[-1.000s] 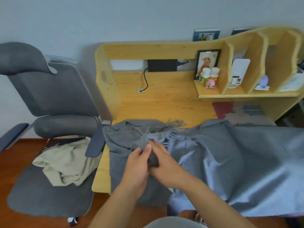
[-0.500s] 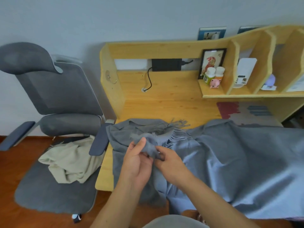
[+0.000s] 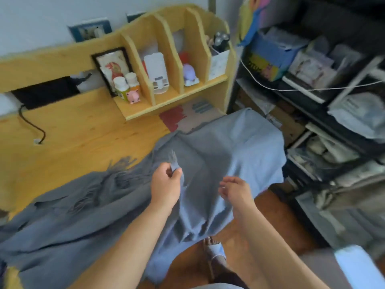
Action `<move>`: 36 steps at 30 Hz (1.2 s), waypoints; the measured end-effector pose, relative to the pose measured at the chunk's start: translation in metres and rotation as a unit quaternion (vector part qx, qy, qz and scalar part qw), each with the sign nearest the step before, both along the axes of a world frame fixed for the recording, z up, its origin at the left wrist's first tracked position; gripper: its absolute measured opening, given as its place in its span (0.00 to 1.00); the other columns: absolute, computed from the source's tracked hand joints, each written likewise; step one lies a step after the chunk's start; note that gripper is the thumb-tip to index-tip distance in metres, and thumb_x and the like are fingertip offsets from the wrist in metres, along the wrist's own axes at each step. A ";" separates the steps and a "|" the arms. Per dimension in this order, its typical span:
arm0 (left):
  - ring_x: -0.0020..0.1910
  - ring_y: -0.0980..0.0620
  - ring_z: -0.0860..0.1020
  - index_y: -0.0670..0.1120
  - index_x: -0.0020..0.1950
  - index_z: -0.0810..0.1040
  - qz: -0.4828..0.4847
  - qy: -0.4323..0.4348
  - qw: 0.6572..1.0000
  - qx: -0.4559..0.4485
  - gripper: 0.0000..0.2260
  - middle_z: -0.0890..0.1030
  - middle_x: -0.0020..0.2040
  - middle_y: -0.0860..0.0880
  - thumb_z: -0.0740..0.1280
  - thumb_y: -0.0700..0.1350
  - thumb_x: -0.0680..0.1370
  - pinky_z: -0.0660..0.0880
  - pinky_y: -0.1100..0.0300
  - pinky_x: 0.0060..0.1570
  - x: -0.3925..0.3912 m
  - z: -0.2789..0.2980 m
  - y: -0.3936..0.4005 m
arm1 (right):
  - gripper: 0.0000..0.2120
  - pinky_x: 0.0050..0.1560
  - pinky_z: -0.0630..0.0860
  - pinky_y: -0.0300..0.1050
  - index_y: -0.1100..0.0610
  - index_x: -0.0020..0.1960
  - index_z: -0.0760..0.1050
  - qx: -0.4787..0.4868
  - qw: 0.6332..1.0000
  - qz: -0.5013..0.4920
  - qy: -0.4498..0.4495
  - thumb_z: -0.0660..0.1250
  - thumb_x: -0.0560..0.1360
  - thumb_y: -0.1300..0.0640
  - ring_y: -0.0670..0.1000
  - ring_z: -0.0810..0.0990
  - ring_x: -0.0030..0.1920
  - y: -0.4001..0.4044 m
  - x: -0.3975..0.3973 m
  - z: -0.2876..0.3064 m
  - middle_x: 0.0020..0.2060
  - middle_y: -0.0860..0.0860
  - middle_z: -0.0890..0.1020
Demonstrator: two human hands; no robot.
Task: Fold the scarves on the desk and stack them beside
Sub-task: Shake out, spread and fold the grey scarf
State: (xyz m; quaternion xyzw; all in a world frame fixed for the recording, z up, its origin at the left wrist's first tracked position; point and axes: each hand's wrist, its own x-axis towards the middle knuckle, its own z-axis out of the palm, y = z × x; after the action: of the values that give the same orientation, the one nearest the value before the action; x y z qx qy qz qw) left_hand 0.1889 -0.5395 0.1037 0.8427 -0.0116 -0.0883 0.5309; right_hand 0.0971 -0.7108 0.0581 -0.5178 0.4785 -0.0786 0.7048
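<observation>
Pinching a fringed corner of the light blue scarf [image 3: 225,147], the left hand [image 3: 165,185] holds it just above the cloth. That scarf is spread over the right end of the wooden desk [image 3: 83,130], its near edge hanging off toward the floor. A darker grey scarf [image 3: 68,209] lies crumpled to its left, touching it. The right hand [image 3: 235,190] hovers near the left one, fingers loosely curled and holding nothing. Bottles [image 3: 126,85] stand on the far shelf [image 3: 173,101].
</observation>
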 end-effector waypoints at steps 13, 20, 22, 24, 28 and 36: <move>0.36 0.46 0.71 0.41 0.48 0.73 0.103 0.145 0.980 0.087 0.05 0.71 0.35 0.48 0.62 0.40 0.83 0.67 0.60 0.32 -0.009 -0.079 -0.109 | 0.18 0.50 0.81 0.51 0.58 0.60 0.80 0.104 0.970 -0.158 0.154 0.66 0.75 0.49 0.58 0.82 0.47 -0.249 -0.054 -0.119 0.50 0.57 0.84; 0.39 0.45 0.72 0.39 0.48 0.75 0.145 0.148 0.973 0.097 0.05 0.75 0.38 0.45 0.63 0.39 0.81 0.68 0.57 0.36 -0.010 -0.071 -0.106 | 0.15 0.51 0.82 0.50 0.54 0.60 0.80 0.116 0.981 -0.138 0.072 0.72 0.74 0.60 0.53 0.84 0.48 -0.269 -0.053 -0.129 0.49 0.51 0.85; 0.39 0.46 0.72 0.41 0.45 0.75 0.159 0.141 0.974 0.078 0.05 0.75 0.38 0.45 0.64 0.38 0.81 0.67 0.56 0.37 -0.011 -0.066 -0.105 | 0.18 0.58 0.80 0.54 0.55 0.62 0.79 0.096 0.972 -0.178 0.123 0.73 0.73 0.55 0.58 0.82 0.55 -0.281 -0.049 -0.111 0.55 0.54 0.83; 0.38 0.48 0.70 0.45 0.40 0.72 0.172 0.140 0.974 0.046 0.11 0.73 0.37 0.46 0.65 0.37 0.81 0.65 0.57 0.36 -0.011 -0.058 -0.103 | 0.19 0.58 0.78 0.49 0.60 0.68 0.73 -0.011 0.964 -0.169 0.203 0.68 0.78 0.56 0.61 0.79 0.60 -0.294 -0.026 -0.077 0.60 0.59 0.80; 0.40 0.48 0.67 0.46 0.39 0.68 0.163 0.156 0.974 -0.013 0.13 0.68 0.37 0.45 0.64 0.36 0.82 0.63 0.53 0.40 -0.008 -0.035 -0.089 | 0.09 0.52 0.75 0.51 0.58 0.55 0.74 -0.201 0.963 -0.172 0.046 0.62 0.83 0.53 0.55 0.76 0.47 -0.291 0.023 0.022 0.42 0.54 0.78; 0.35 0.51 0.80 0.47 0.45 0.73 0.238 0.161 0.929 -0.233 0.08 0.78 0.40 0.45 0.63 0.37 0.83 0.75 0.59 0.34 -0.006 0.018 -0.005 | 0.13 0.55 0.72 0.47 0.56 0.38 0.66 -0.443 0.758 0.389 -0.278 0.67 0.77 0.64 0.50 0.80 0.55 -0.088 0.103 0.153 0.60 0.57 0.82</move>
State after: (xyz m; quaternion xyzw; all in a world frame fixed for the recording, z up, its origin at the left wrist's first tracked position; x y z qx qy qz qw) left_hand 0.1831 -0.5444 0.1222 0.6480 0.2547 -0.0886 0.7123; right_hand 0.2002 -0.7983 0.2111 -0.8691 -0.0695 -0.1418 0.4688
